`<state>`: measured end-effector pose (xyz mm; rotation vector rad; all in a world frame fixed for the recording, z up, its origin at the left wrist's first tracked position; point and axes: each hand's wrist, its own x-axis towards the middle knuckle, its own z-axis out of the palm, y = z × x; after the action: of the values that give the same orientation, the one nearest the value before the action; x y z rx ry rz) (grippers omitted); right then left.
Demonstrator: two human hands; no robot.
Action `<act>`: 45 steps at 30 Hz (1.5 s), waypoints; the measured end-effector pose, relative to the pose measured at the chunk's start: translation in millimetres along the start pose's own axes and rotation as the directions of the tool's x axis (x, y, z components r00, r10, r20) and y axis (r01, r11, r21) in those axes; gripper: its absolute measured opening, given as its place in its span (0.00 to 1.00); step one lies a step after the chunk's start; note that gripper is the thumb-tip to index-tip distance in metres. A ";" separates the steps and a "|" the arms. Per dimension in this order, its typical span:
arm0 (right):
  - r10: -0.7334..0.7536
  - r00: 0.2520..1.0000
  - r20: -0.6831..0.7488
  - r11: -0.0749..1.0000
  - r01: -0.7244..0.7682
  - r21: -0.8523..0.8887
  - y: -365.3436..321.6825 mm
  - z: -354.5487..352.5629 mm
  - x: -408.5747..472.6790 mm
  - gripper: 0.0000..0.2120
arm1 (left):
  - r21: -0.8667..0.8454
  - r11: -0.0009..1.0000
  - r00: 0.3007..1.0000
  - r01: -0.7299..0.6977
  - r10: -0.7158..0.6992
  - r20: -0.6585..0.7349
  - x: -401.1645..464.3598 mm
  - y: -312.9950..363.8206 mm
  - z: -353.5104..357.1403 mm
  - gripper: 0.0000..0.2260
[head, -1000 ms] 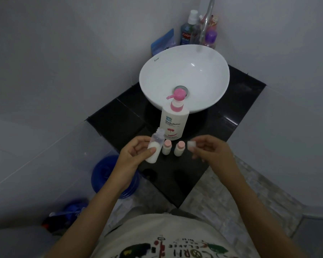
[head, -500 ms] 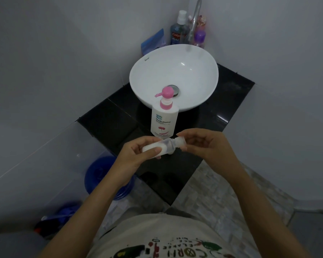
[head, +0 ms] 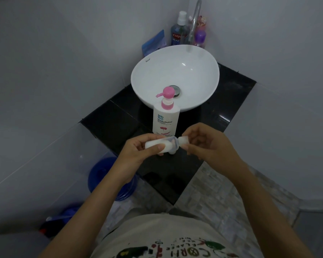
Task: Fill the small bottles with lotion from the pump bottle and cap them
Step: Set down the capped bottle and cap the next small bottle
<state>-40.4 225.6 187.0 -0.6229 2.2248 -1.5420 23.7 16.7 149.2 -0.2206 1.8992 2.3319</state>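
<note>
Black stone counter [head: 117, 116] bears white basin [head: 153, 79], grey walls.

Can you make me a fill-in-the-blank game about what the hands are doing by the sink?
1. The left hand holds a small bottle tipped on its ____.
2. The right hand holds a white cap at the bottle's ____.
3. The pump bottle has a ____ pump on top.
4. Behind the pump bottle sits a round white ____.

Missing words: side; mouth; pink; sink
</note>
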 end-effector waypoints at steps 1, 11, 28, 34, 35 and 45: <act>0.013 1.000 -0.027 0.999 -0.012 0.030 -2.0 3.1 0.2 0.05 | 0.000 1.000 1.000 -0.005 0.005 0.007 -0.3 0.7 0.2 0.14; 0.060 0.998 -0.009 0.998 -0.059 0.030 -2.6 3.6 1.0 0.04 | 0.029 1.000 1.000 0.005 -0.004 -0.028 -2.4 4.0 -0.1 0.17; 0.058 0.998 -0.014 0.997 -0.058 0.045 -6.2 8.6 -0.4 0.08 | -0.009 1.000 0.999 0.009 -0.009 -0.039 -5.4 7.1 -0.3 0.14; 0.073 0.996 -0.053 0.996 -0.070 0.054 -4.8 14.5 1.5 0.04 | 0.003 1.000 0.999 0.014 -0.014 -0.029 -6.3 7.4 0.2 0.14; 0.072 0.996 -0.049 0.995 -0.068 0.066 -4.4 14.5 1.6 0.06 | -0.010 1.000 0.999 0.017 -0.017 -0.032 -6.4 7.2 0.0 0.14; 0.119 0.989 -0.093 0.984 -0.104 0.146 -1.4 24.5 1.2 0.08 | -0.027 1.000 0.997 -0.010 0.008 -0.071 -7.8 4.9 -0.3 0.12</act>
<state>-28.3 205.4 180.0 -0.3799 2.1583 -1.6887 30.5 15.3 155.3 -0.3023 1.9040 2.3877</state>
